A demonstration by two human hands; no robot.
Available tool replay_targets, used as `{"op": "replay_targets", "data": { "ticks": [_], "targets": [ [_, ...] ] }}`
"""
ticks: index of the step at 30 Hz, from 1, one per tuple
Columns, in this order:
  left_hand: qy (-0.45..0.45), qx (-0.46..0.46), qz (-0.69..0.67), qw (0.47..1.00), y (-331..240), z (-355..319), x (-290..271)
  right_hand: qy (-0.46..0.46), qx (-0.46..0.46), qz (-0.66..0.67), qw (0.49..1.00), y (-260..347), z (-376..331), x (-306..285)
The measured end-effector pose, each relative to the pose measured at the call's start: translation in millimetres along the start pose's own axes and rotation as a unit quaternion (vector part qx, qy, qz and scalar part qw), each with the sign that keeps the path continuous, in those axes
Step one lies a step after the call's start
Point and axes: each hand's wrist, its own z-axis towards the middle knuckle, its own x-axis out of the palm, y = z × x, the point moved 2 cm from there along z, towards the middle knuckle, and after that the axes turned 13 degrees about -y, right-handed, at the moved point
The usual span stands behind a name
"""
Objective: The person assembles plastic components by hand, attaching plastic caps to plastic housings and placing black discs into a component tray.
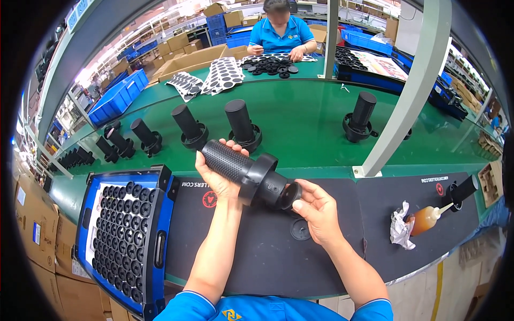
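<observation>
Tilted across the middle of the view is a black perforated cylinder [230, 162] with a wide ring collar [258, 177] partway along it. My left hand [217, 182] wraps round its mesh part, fingers over the far side. At the lower right end, a round black cap [290, 196] is pinched by my right hand [318, 209]. The cap stands tilted at the end of the cylinder; I cannot tell whether it touches all round. Below it, a flat black disc [300, 229] lies on the dark mat [257, 257].
A blue tray [159, 235] of small black discs stands at left. Similar cylinders stand along the green bench [305, 123], one [242, 124] just beyond my left hand. An amber squeeze bottle [424, 220] lies right, behind a white post [404, 101]. A co-worker [282, 35] sits opposite.
</observation>
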Motion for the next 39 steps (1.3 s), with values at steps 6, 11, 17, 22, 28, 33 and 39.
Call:
{"op": "replay_targets", "data": {
  "ticks": [6,11,17,22,28,33,39],
  "targets": [
    [0.029,0.013,0.029,0.999,4.5,-3.7,4.7,-0.005,0.017,0.01,1.0,-2.3,0.6,-0.8],
    [0.05,0.024,0.05,0.997,7.3,-7.5,7.5,-0.018,0.021,0.01,1.0,-4.3,-0.7,-1.5],
    [0.079,0.035,0.067,0.994,9.0,-20.4,12.7,-0.032,0.085,0.035,0.995,-8.7,-2.8,-3.1],
    [0.071,0.095,0.299,0.947,-6.0,-38.1,32.4,-0.006,0.091,-0.076,0.993,-12.0,2.2,-9.5],
    [0.169,0.369,0.402,0.82,-80.8,-47.9,100.2,-0.075,0.014,-0.034,0.996,29.1,16.4,-20.1],
    [0.056,0.404,0.685,0.604,-67.2,-59.6,-13.1,-0.119,0.009,-0.04,0.992,48.0,24.0,-45.8],
    [0.035,0.26,0.52,0.813,-13.3,-19.0,30.8,0.132,-0.155,-0.51,0.836,33.5,29.9,-77.0]
  ]
}}
